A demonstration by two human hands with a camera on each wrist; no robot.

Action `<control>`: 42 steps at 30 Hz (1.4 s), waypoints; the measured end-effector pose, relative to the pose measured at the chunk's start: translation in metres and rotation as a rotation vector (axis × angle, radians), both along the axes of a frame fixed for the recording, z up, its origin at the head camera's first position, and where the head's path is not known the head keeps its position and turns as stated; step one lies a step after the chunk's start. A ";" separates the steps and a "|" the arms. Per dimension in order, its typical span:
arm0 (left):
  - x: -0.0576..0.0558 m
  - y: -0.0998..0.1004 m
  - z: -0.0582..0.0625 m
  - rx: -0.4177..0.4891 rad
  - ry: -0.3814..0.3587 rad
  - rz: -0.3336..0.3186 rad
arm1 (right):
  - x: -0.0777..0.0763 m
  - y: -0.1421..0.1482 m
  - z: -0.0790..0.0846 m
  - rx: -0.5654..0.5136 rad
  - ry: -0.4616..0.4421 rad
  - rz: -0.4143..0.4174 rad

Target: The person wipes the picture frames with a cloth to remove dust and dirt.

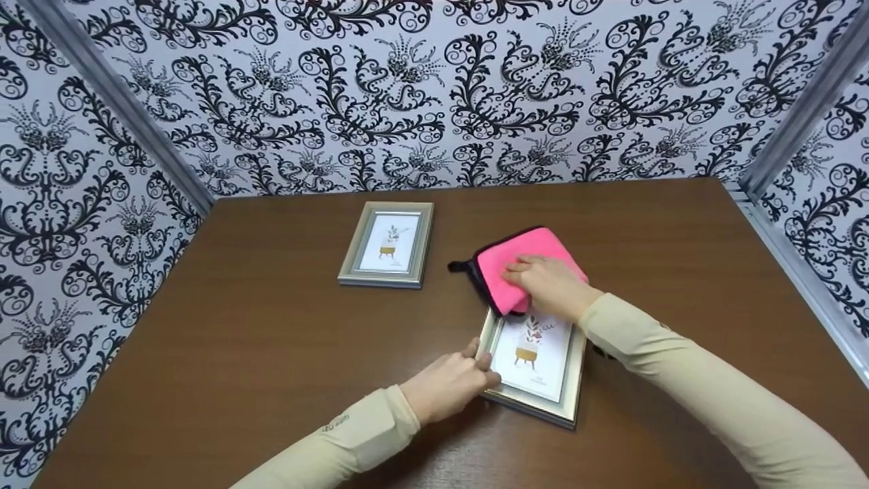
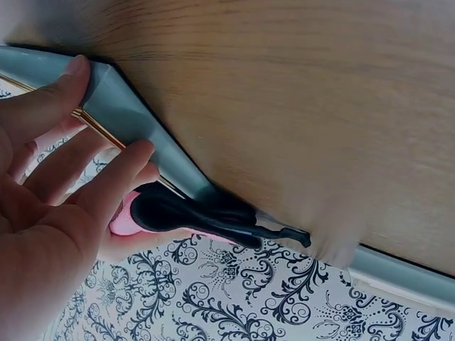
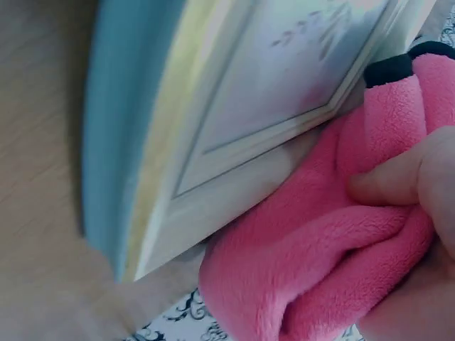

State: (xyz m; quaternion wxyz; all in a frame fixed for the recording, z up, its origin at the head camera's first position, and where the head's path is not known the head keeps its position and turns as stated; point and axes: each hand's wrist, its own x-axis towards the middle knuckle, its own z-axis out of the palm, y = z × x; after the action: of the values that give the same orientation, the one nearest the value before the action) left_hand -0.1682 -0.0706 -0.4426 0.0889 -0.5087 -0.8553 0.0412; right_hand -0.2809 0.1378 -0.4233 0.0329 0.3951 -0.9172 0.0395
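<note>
A gold-and-silver picture frame (image 1: 553,360) with a potted-plant print lies face up, slightly turned, on the table. My left hand (image 1: 448,386) grips it at the lower left corner; in the left wrist view the thumb and fingers bear on the frame's edge (image 2: 135,117). With my right hand (image 1: 553,288) I hold a folded pink cloth (image 1: 543,244) with black trim and a black loop over the upper end of the frame, hiding that end. From the right wrist, the thumb digs into the bunched fluffy cloth (image 3: 298,241) along the frame's border (image 3: 227,206).
A second, similar picture frame (image 1: 422,244) lies face up farther back and to the left on the brown wooden table (image 1: 271,353). Walls with a black-and-white scroll pattern (image 1: 407,88) stand behind the table and at both sides, with metal posts (image 1: 129,109) at the corners.
</note>
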 end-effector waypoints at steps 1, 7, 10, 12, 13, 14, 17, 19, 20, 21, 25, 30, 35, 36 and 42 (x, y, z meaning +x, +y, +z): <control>0.000 0.000 0.000 0.006 -0.003 0.000 | 0.004 -0.002 0.001 -0.007 -0.033 -0.016; 0.002 0.001 -0.001 0.041 0.050 0.004 | 0.034 -0.012 0.006 -0.068 -0.135 0.077; 0.004 0.003 -0.002 0.030 0.125 0.000 | 0.041 -0.011 0.005 -0.096 -0.120 0.122; 0.005 0.005 -0.002 0.020 0.158 0.001 | 0.042 -0.008 0.003 -0.081 -0.092 0.114; 0.005 0.005 -0.002 0.014 0.166 0.003 | 0.042 -0.006 0.002 -0.062 -0.070 0.105; 0.006 0.006 -0.002 0.006 0.175 0.009 | 0.040 -0.005 0.001 -0.033 -0.047 0.094; 0.007 0.006 -0.001 -0.016 0.173 0.023 | 0.033 -0.002 -0.004 0.063 0.031 0.063; 0.008 0.006 -0.001 -0.027 0.166 0.032 | 0.026 -0.001 -0.007 0.109 0.082 0.041; 0.008 0.006 0.000 -0.033 0.167 0.037 | 0.022 -0.002 -0.008 0.129 0.100 0.024; 0.008 0.007 0.000 -0.035 0.166 0.039 | 0.018 -0.002 -0.008 0.142 0.109 0.004; 0.010 0.007 0.000 -0.027 0.174 0.050 | 0.004 -0.007 -0.005 0.145 0.070 -0.089; 0.010 0.009 -0.001 -0.009 0.192 0.035 | -0.010 -0.008 0.004 0.028 -0.083 -0.165; 0.009 0.008 -0.002 0.006 0.179 0.018 | -0.026 -0.005 0.015 -0.272 -0.184 -0.198; 0.008 0.008 -0.002 0.006 0.179 0.018 | -0.029 -0.006 0.015 -0.327 -0.173 -0.187; 0.008 0.010 -0.003 0.009 0.162 0.020 | -0.030 -0.013 0.002 -0.222 -0.181 -0.081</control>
State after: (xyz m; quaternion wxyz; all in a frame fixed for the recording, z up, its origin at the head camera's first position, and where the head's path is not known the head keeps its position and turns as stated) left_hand -0.1601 -0.0608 -0.4459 0.1597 -0.4949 -0.8504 0.0794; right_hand -0.3106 0.1246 -0.4210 -0.0049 0.3467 -0.9215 0.1749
